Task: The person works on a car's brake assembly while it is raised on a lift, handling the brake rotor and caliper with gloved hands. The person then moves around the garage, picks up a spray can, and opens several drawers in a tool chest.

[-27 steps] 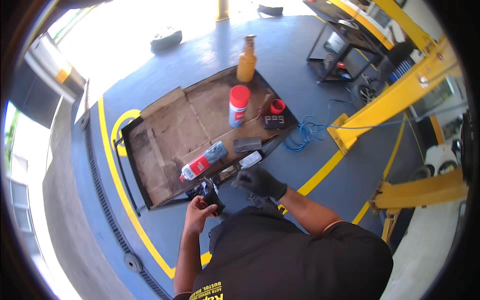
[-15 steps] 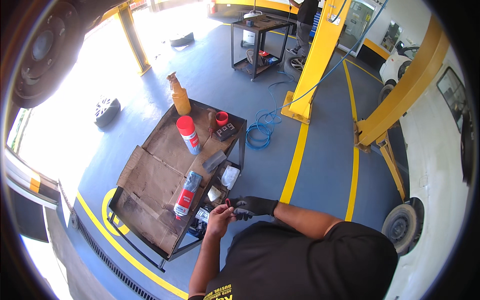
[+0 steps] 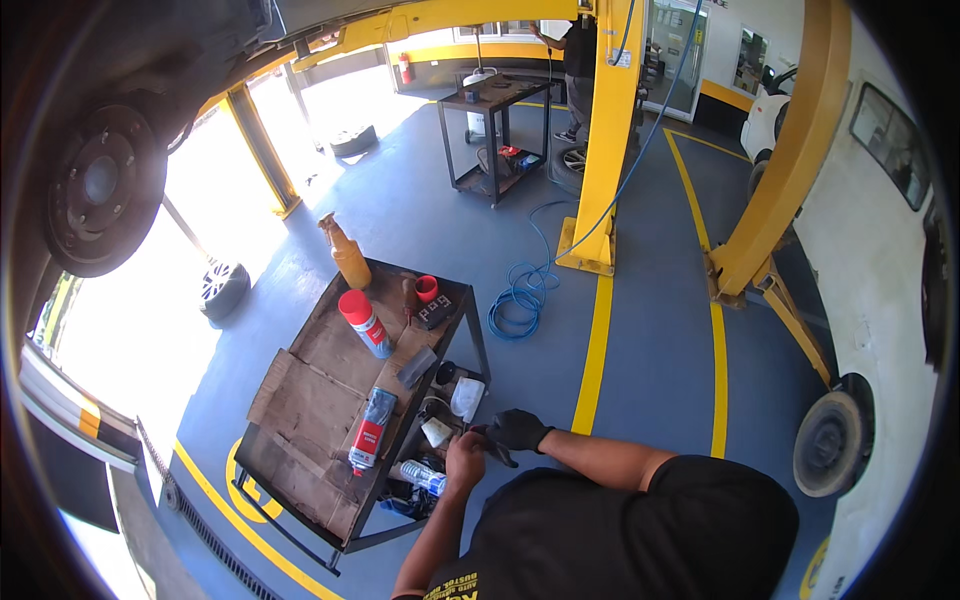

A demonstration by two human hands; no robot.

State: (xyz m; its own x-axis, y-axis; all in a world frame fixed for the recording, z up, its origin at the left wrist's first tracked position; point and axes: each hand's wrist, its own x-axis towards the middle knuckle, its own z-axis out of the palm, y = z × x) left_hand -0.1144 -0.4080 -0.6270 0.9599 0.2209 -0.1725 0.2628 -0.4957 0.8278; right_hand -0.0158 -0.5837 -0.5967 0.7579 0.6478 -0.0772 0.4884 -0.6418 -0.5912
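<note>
Standing beside the cart point(image 3: 300, 400), your bare left hand point(image 3: 465, 462) and gloved right hand point(image 3: 518, 430) both close fingers around a small dark tool point(image 3: 493, 443).

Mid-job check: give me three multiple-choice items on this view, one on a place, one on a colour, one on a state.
1. Where does the red-capped spray can stand?
A. on the cart top
B. on the floor
C. on the far shelf unit

2. What colour is the coiled hose on the floor?
A. red
B. blue
C. green

3. The right hand is:
A. bare
B. gloved in black
C. out of view

Answers: 1 A, it stands upright on the cardboard-lined top; 2 B, blue loops lie beside the yellow lift post; 3 B, a black glove covers it, while the left hand is bare.
</note>
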